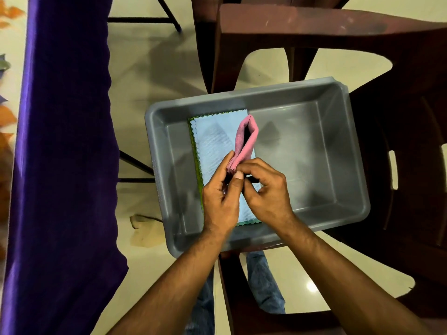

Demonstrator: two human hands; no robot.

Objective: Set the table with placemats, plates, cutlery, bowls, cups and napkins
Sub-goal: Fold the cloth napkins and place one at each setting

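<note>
Head camera, looking down: at far left, a purple cloth drapes over the edge of a surface and hangs toward the pale tiled floor. Orange shapes show on the surface past the cloth's edge, too blurred to name. Black metal legs stand on the floor just beside the cloth.

At centre, a grey plastic tub sits on a dark brown plastic chair. Flat on the tub's floor, toward its left side, lies a light blue napkin with zigzag edges, stacked on a green napkin whose edge peeks out along the left and the near end.

Above the stack, a person's left hand and right hand meet, fingers curled, both pinching the near end of a folded pink napkin. The pink napkin is raised off the blue one and points away from the person, its folded layers gaping open at the far end.

Below the tub, between the forearms, a leg in blue jeans shows over the floor. Another brown chair stands beyond the tub at top right.
</note>
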